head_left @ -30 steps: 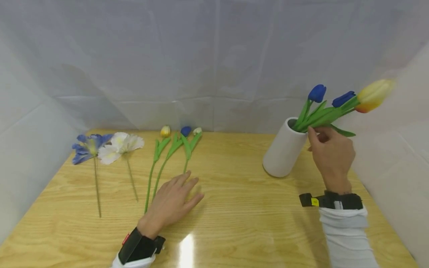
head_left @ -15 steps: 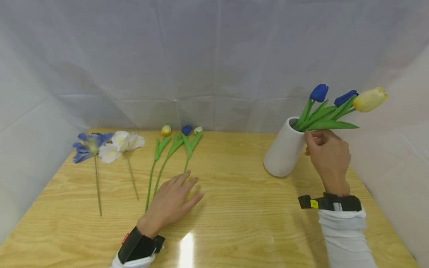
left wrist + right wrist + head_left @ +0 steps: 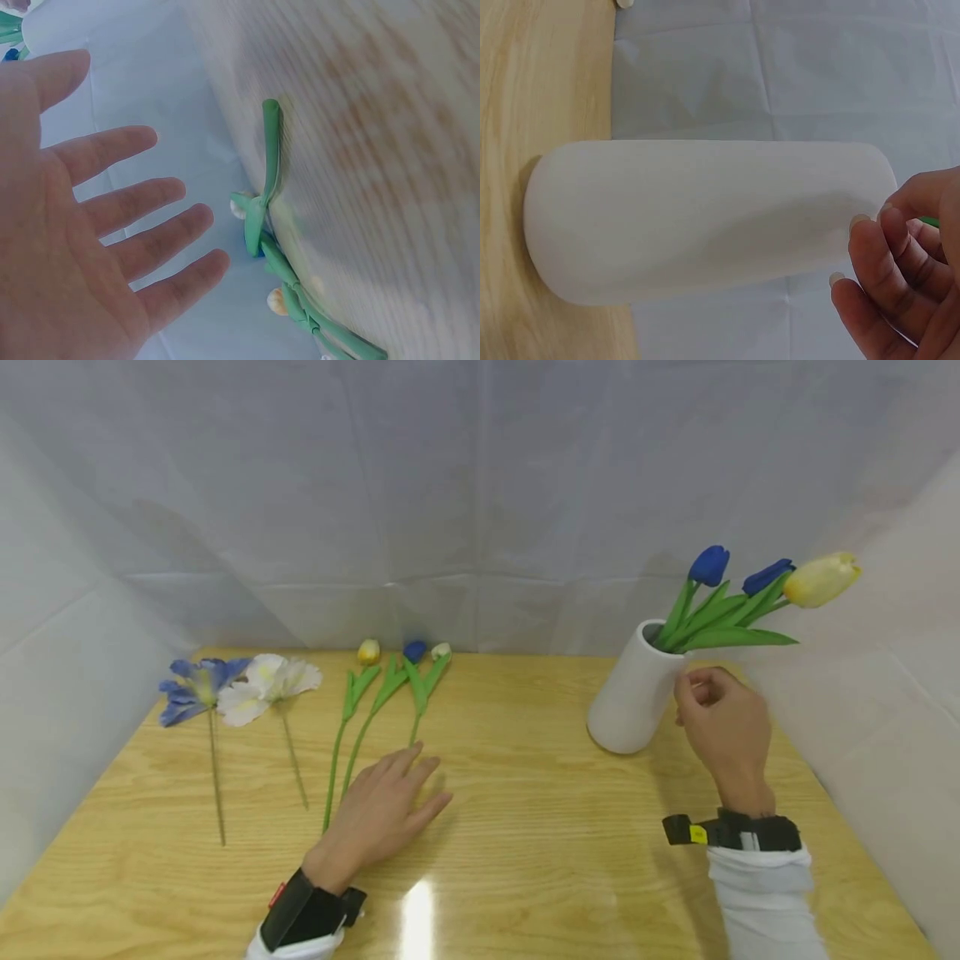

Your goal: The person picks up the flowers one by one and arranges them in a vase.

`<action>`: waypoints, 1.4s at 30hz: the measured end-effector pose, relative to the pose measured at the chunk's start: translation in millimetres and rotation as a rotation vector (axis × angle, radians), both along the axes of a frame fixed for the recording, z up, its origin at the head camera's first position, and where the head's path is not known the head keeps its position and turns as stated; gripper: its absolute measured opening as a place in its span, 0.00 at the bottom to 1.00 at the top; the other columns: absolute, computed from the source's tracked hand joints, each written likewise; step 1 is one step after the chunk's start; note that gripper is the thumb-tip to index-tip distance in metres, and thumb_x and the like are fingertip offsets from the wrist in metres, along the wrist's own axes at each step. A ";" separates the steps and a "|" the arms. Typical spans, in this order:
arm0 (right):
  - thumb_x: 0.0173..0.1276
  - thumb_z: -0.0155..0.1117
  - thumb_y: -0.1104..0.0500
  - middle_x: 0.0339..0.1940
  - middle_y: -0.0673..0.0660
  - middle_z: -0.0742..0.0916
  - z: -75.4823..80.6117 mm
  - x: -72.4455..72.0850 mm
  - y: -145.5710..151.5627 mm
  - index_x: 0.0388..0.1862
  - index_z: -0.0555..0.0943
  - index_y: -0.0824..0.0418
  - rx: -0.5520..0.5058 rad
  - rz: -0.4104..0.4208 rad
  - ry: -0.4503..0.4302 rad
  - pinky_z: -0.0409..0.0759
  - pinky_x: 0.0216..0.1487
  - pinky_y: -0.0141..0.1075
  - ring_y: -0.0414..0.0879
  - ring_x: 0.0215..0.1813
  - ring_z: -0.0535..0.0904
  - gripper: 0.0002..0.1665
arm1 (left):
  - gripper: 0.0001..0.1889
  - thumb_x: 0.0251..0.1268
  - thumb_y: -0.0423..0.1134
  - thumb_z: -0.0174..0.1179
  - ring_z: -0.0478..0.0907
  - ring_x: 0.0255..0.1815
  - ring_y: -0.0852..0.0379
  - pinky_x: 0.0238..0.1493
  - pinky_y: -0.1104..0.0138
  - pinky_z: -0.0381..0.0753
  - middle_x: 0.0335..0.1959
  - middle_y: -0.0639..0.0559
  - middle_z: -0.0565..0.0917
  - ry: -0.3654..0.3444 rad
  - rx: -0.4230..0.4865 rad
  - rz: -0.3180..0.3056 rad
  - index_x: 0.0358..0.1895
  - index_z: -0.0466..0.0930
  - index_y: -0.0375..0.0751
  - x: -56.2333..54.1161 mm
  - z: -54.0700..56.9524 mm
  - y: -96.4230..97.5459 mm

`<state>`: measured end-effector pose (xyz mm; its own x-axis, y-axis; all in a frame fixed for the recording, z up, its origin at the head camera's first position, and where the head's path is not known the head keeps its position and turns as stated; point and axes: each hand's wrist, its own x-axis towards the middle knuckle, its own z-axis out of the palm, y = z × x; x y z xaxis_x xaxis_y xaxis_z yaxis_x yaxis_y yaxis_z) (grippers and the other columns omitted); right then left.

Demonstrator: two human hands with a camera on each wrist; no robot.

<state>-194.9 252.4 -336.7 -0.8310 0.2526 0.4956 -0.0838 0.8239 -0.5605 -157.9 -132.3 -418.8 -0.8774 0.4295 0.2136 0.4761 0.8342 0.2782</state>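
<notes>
My left hand (image 3: 384, 814), fingers spread, is over the lower stems of the tulips on the table. A yellow tulip (image 3: 368, 652), a blue tulip (image 3: 415, 652) and a white tulip (image 3: 441, 651) lie there side by side. My right hand (image 3: 726, 727) is beside the upper part of the white vase (image 3: 626, 702), its fingers loosely bent and holding nothing. Inside the vase stand an upright blue tulip (image 3: 708, 566), a second blue tulip (image 3: 767, 578) and a large yellow tulip (image 3: 822, 580), the latter two leaning right. The right wrist view shows the fingertips near the vase's rim.
At the left of the wooden table (image 3: 525, 843) lie a blue-purple flower (image 3: 197, 692) and a white flower (image 3: 266, 692) on thin stems. A pale cloth (image 3: 480, 510) hangs behind, and light sheets flank both sides.
The yellow tulip has gone lower into the vase and turned slightly. My right hand has let go of its stem and moved down from the rim. My left hand has stayed put.
</notes>
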 end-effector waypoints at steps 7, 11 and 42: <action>0.69 0.57 0.46 0.21 0.53 0.85 -11.5 4.1 -2.9 0.36 0.83 0.60 -0.017 0.019 -0.023 0.65 0.20 0.31 0.33 0.17 0.72 0.19 | 0.30 0.69 0.59 0.50 0.70 0.61 0.39 0.55 0.44 0.71 0.66 0.37 0.69 0.017 -0.006 0.002 0.63 0.74 0.41 0.5 1.0 -1.7; 0.69 0.57 0.48 0.21 0.53 0.85 -19.1 5.2 -5.5 0.35 0.83 0.61 -0.024 0.041 0.000 0.66 0.21 0.30 0.36 0.19 0.74 0.17 | 0.30 0.70 0.59 0.50 0.69 0.61 0.39 0.56 0.44 0.70 0.66 0.37 0.68 0.008 -0.005 0.008 0.63 0.73 0.40 1.2 1.9 -3.3; 0.70 0.57 0.51 0.34 0.56 0.87 -51.4 9.9 -21.7 0.40 0.84 0.61 0.008 0.262 -0.161 0.76 0.36 0.42 0.49 0.34 0.81 0.15 | 0.30 0.70 0.59 0.49 0.69 0.61 0.36 0.57 0.41 0.68 0.66 0.36 0.68 -0.004 -0.008 0.036 0.64 0.73 0.41 2.0 4.3 -16.7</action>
